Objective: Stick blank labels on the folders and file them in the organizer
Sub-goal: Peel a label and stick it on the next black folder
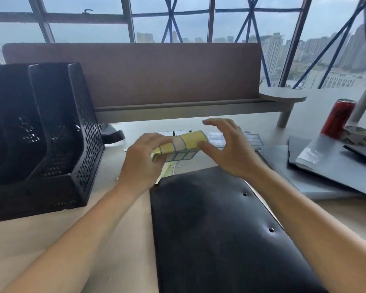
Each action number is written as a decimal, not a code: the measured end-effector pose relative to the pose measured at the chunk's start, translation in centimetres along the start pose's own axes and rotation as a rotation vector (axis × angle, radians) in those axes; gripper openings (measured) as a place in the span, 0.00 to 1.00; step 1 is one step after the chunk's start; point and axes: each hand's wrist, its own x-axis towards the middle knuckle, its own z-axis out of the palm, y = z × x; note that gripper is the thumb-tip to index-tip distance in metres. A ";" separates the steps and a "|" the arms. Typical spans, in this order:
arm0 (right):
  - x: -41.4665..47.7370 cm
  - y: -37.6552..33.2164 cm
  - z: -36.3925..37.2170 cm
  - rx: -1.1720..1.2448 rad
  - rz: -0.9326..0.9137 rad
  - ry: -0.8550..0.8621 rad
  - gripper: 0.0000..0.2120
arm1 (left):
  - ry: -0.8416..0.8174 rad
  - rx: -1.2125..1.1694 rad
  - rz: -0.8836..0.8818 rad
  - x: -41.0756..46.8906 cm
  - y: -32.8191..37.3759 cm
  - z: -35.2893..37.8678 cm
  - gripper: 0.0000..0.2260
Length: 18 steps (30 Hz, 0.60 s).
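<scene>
i'm at the peel step: my left hand [140, 157] is pinching a curled label sheet [188, 142], yellow backing w/ blue-edged labels, just beyond the folder [220, 229]. my right hand [230, 149] is hovering spread, thumb by the sheet's edge, holding nothing. next i'm prob needing a nail under one label corner. folder's lying flat on the desk [51, 240], matte black, two rivets. organizer [51, 134] is standing left, black perforated walls.

The left grip [140, 159] holds a curled yellow sheet of blue-edged labels [191, 140]. The right grip [230, 151] touches its end, fingers spread.
</scene>
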 end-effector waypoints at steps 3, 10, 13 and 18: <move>1.3 -1.4 -1.5 -0.082 -0.105 -0.134 0.28 | -0.007 0.007 0.095 0.0 1.6 -0.2 0.20; -1.1 -1.6 -1.1 -0.197 -0.211 -0.133 0.19 | -0.115 -0.195 0.105 -0.4 4.2 -1.3 0.25; -0.6 -1.2 -1.2 -0.153 -0.243 -0.069 0.14 | -0.247 -0.355 -0.068 -0.5 4.8 -1.3 0.27; -0.8 -0.8 -0.7 -0.061 -0.237 -0.100 0.09 | -0.200 -0.481 -0.300 -0.4 5.1 -0.6 0.13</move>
